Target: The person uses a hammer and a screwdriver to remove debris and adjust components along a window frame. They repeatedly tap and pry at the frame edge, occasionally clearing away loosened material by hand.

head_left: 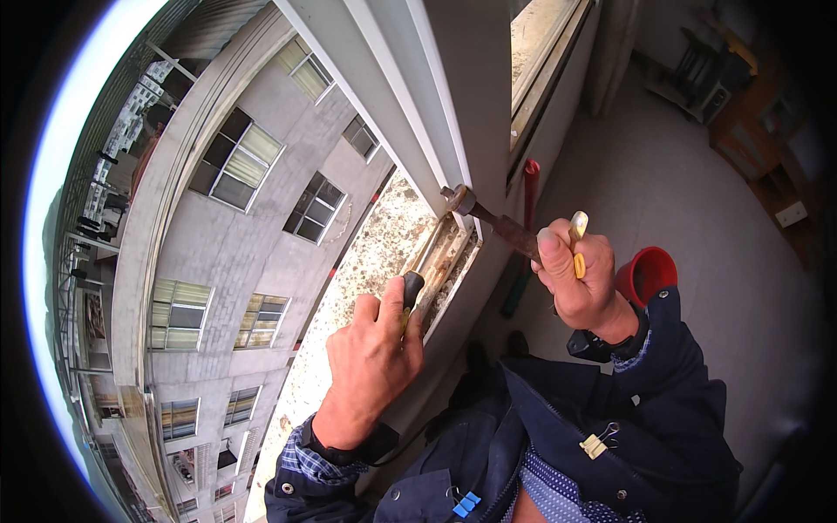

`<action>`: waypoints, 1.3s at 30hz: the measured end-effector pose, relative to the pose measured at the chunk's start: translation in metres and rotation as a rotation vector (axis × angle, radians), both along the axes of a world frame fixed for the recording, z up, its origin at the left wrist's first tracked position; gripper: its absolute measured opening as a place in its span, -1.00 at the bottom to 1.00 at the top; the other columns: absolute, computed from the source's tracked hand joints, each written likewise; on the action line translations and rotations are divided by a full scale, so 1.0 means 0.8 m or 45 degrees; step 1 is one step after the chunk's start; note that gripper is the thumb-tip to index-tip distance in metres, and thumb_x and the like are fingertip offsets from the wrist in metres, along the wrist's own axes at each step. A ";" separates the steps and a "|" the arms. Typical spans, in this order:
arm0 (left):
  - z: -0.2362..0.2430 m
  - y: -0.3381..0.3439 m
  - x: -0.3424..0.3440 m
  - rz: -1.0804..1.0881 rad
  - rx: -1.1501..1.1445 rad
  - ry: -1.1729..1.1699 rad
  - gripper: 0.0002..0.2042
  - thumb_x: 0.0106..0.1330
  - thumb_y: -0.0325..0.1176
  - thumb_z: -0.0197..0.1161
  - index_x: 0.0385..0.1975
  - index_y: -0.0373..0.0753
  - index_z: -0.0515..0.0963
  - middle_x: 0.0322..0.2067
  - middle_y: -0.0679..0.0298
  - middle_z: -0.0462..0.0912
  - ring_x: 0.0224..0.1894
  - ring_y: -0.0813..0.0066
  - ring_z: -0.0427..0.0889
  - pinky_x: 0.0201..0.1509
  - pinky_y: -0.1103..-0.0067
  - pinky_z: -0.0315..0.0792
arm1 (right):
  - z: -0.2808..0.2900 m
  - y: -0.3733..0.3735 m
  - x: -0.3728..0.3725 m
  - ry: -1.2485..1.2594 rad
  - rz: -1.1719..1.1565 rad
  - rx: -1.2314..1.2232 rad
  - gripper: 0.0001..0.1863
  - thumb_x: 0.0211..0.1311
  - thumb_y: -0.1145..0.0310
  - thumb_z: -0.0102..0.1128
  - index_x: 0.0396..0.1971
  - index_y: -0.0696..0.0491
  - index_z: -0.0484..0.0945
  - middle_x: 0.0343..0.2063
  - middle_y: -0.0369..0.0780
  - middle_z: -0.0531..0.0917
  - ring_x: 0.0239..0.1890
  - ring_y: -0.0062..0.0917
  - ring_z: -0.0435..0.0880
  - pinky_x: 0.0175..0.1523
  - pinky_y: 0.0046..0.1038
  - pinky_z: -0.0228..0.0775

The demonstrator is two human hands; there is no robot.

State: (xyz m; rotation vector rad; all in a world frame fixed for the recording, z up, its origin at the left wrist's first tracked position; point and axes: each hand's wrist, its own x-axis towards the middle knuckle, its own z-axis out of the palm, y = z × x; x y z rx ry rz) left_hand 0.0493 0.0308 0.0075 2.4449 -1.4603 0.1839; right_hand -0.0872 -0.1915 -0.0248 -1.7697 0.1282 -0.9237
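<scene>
Screwdriver (414,288): gripped in the left hand (373,356), shaft pointed at the foot of the window frame (417,105); it could be knocked sideways if struck at a slant.
Hammer (518,238): clamped in the right hand (577,283); by a missed blow, the left knuckles might be bruised or the frame dented.
Ledge (375,253): set outdoors beside the left hand; a slipped tool could be lost over it.
Yellow piece (579,266): half hidden by the right fist; its kind cannot be told.
Screwdriver tip: hard to make out.
</scene>
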 end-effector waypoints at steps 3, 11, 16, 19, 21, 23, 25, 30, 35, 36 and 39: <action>-0.001 -0.012 -0.002 0.051 0.062 -0.092 -0.57 0.26 -0.26 0.39 0.13 -0.20 0.53 -0.46 0.15 0.50 -0.67 0.17 0.55 -0.63 0.31 0.42 | 0.009 -0.015 0.014 -0.069 -0.019 -0.052 -0.67 0.54 0.39 0.06 -0.51 0.18 0.44 -0.62 -0.24 0.55 -0.62 -0.58 0.53 -0.49 -0.54 0.31; -0.001 -0.019 0.041 -0.089 -0.051 -0.145 -0.67 0.24 -0.25 0.42 -0.03 -0.17 0.64 -0.55 0.22 0.51 -0.66 0.23 0.58 -0.62 0.36 0.42 | 0.026 -0.020 0.075 -0.161 0.005 -0.108 -0.78 0.49 0.45 0.13 -0.44 0.17 0.50 -0.63 -0.17 0.60 -0.60 -0.44 0.65 -0.49 -0.47 0.38; -0.001 -0.018 0.049 -0.128 -0.091 -0.139 -0.68 0.23 -0.24 0.43 -0.04 -0.15 0.65 -0.57 0.24 0.51 -0.68 0.22 0.54 -0.63 0.36 0.39 | 0.027 -0.020 0.083 -0.335 -0.050 -0.193 -0.78 0.47 0.45 0.14 -0.45 0.15 0.49 -0.67 -0.21 0.56 -0.63 -0.43 0.62 -0.50 -0.47 0.35; 0.008 -0.019 0.053 -0.079 -0.039 -0.061 -0.70 0.20 -0.29 0.45 -0.07 -0.14 0.69 -0.54 0.20 0.59 -0.62 0.20 0.58 -0.56 0.39 0.44 | 0.027 -0.019 0.079 -0.291 -0.047 -0.163 -0.77 0.47 0.45 0.14 -0.45 0.16 0.49 -0.66 -0.20 0.57 -0.63 -0.43 0.63 -0.50 -0.48 0.36; 0.012 -0.018 0.041 -0.096 -0.022 -0.134 -0.66 0.20 -0.30 0.46 -0.02 -0.16 0.66 -0.57 0.23 0.54 -0.66 0.23 0.54 -0.60 0.38 0.40 | 0.027 -0.018 0.077 -0.295 -0.007 -0.077 -0.77 0.47 0.46 0.14 -0.46 0.17 0.49 -0.65 -0.19 0.57 -0.62 -0.43 0.64 -0.49 -0.48 0.36; 0.016 -0.012 0.026 -0.054 0.041 -0.220 -0.63 0.20 -0.32 0.45 0.02 -0.17 0.64 -0.57 0.24 0.50 -0.68 0.25 0.51 -0.62 0.37 0.37 | 0.027 -0.017 0.076 -0.277 -0.016 -0.088 -0.77 0.47 0.46 0.14 -0.46 0.17 0.49 -0.64 -0.18 0.58 -0.62 -0.43 0.64 -0.49 -0.48 0.36; 0.017 -0.009 0.020 -0.072 0.009 -0.197 -0.62 0.22 -0.31 0.43 0.05 -0.19 0.62 -0.56 0.25 0.46 -0.68 0.29 0.51 -0.65 0.37 0.35 | 0.027 -0.017 0.075 -0.265 -0.005 -0.056 -0.77 0.47 0.46 0.14 -0.46 0.17 0.49 -0.63 -0.18 0.59 -0.62 -0.43 0.64 -0.49 -0.48 0.36; 0.007 -0.012 0.009 -0.041 0.023 -0.213 -0.63 0.25 -0.25 0.41 0.04 -0.21 0.62 -0.52 0.24 0.46 -0.67 0.34 0.56 -0.64 0.41 0.38 | 0.026 -0.019 0.074 -0.247 -0.003 -0.077 -0.77 0.47 0.46 0.14 -0.45 0.18 0.51 -0.62 -0.19 0.59 -0.62 -0.43 0.64 -0.49 -0.47 0.36; 0.001 -0.013 0.002 -0.022 0.058 -0.238 -0.61 0.26 -0.25 0.40 0.06 -0.21 0.61 -0.51 0.22 0.46 -0.68 0.35 0.55 -0.64 0.42 0.39 | 0.027 -0.020 0.074 -0.228 0.010 -0.057 -0.78 0.45 0.47 0.15 -0.47 0.18 0.52 -0.63 -0.18 0.59 -0.62 -0.42 0.63 -0.50 -0.46 0.35; 0.000 -0.013 0.001 -0.019 0.057 -0.230 -0.61 0.26 -0.25 0.40 0.07 -0.21 0.61 -0.51 0.22 0.46 -0.68 0.35 0.55 -0.65 0.42 0.39 | 0.028 -0.020 0.074 -0.232 0.009 -0.064 -0.78 0.45 0.47 0.15 -0.47 0.17 0.52 -0.63 -0.18 0.58 -0.62 -0.41 0.63 -0.50 -0.45 0.35; 0.001 -0.012 -0.004 0.003 0.061 -0.228 -0.60 0.27 -0.24 0.39 0.08 -0.22 0.60 -0.52 0.22 0.46 -0.69 0.36 0.54 -0.66 0.42 0.38 | 0.030 -0.022 0.074 -0.243 0.018 -0.088 -0.78 0.45 0.48 0.15 -0.47 0.17 0.52 -0.64 -0.19 0.57 -0.64 -0.41 0.61 -0.51 -0.44 0.33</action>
